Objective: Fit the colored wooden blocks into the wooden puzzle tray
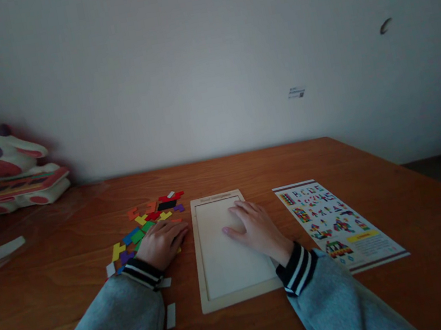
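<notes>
My left hand (163,244) rests palm down at the right edge of a loose heap of coloured puzzle pieces (131,236), its fingers lying nearly flat and partly covering some of them. Whatever is under that palm is hidden. In front of me lies a shallow wooden tray (200,271) with a pale, bare inside and a raised frame. Across its right side my right hand (257,230) lies open, thumb spread away from the fingers, touching the tray and holding nothing.
A printed pattern sheet (332,219) lies right of the tray. White pieces (171,316) sit near my left sleeve. At the back left stands a cow-shaped toy keyboard (11,167), with a white strip (4,250) before it. Behind the table rises a wall (188,79).
</notes>
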Available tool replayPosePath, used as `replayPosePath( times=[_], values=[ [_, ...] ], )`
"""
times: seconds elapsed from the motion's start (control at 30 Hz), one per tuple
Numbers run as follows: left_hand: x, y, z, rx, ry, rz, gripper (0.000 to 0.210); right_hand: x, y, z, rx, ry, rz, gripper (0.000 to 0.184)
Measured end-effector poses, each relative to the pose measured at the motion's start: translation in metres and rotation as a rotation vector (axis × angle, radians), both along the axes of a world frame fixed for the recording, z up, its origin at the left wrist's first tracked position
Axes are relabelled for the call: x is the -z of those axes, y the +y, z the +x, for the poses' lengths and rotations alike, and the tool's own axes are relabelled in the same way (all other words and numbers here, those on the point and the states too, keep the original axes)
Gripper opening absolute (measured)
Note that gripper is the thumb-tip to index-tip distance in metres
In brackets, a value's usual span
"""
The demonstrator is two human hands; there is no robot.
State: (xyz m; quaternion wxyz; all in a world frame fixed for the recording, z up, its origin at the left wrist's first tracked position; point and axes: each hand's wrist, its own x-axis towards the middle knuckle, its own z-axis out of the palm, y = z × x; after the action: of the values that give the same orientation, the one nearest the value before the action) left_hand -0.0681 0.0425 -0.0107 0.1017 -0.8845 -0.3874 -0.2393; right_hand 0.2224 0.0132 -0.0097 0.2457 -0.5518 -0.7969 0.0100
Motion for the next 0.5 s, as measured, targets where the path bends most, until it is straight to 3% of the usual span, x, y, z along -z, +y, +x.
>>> replayPosePath(
  times=[0.5],
  values=[
    [-0.0021,-0.0015,-0.0005,0.099,0.043,0.032,0.025,0.001,0.0002,0.0007,-0.022,0.003,-0.025,0.05]
  ],
)
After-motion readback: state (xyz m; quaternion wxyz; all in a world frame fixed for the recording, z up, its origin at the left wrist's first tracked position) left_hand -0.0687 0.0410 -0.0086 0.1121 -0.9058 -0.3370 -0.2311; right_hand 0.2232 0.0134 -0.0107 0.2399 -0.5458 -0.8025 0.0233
